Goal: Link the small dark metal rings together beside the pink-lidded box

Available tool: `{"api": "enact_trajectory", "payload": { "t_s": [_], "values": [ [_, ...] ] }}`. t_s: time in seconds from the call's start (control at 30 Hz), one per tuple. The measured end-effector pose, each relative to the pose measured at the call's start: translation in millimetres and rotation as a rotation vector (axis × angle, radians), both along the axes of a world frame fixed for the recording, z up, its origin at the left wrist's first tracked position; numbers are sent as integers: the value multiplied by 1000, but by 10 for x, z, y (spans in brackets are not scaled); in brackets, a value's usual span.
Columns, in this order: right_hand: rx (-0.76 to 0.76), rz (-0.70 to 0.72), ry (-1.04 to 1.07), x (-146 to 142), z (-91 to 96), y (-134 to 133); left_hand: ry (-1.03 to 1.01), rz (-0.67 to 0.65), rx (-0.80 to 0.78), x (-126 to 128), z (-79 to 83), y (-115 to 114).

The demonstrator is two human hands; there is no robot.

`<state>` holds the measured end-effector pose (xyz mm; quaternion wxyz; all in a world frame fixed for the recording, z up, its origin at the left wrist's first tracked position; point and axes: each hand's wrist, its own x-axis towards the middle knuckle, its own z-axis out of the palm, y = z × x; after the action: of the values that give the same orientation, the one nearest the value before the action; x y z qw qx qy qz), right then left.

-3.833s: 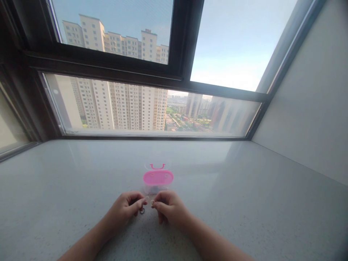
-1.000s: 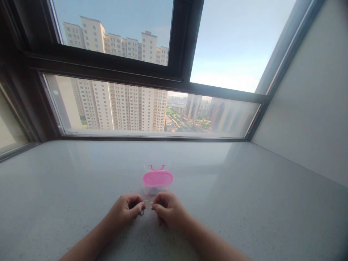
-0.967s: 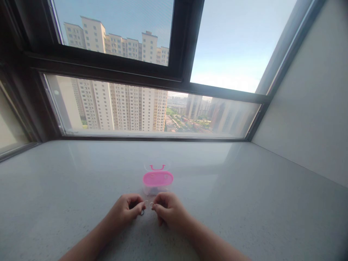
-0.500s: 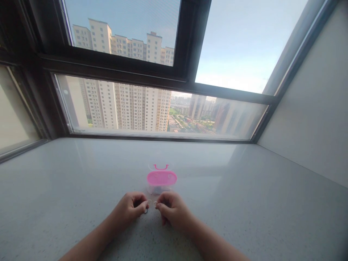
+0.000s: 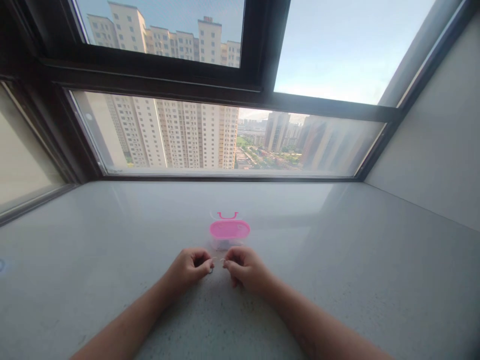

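Note:
My left hand (image 5: 189,267) and my right hand (image 5: 244,268) rest close together on a pale stone windowsill (image 5: 337,260). Both are closed in a pinch. Between their fingertips runs a thin pale loop or thread (image 5: 217,259), too fine to name. A small dark ring (image 5: 210,270) sits at my left fingertips. Just beyond the hands stands a small clear box with a pink lid (image 5: 229,229) and a pink handle.
A dark-framed window (image 5: 258,95) closes off the far edge of the sill, with tall buildings outside. A plain wall (image 5: 431,150) rises on the right. A side pane (image 5: 22,165) bounds the left.
The camera has tilted down and shifted, so the hands and box sit higher in view. The hands keep the same pinch, close together.

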<state>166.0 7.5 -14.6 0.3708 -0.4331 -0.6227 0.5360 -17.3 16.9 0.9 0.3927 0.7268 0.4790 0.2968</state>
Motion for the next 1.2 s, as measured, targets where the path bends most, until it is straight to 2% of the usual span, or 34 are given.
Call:
{"api": "enact_trajectory", "payload": {
  "t_s": [0.4,0.7,0.97,1.2],
  "values": [
    [1,11,11,-4,10,0,21,-10,12,-18,-30,5],
    [10,19,6,-4,-51,14,15,-23,-8,-28,-67,29],
    [14,38,23,4,7,2,25,-17,-13,-32,-28,20],
    [19,48,41,18,-15,1,23,-14,-9,-35,-37,25]
  ]
}}
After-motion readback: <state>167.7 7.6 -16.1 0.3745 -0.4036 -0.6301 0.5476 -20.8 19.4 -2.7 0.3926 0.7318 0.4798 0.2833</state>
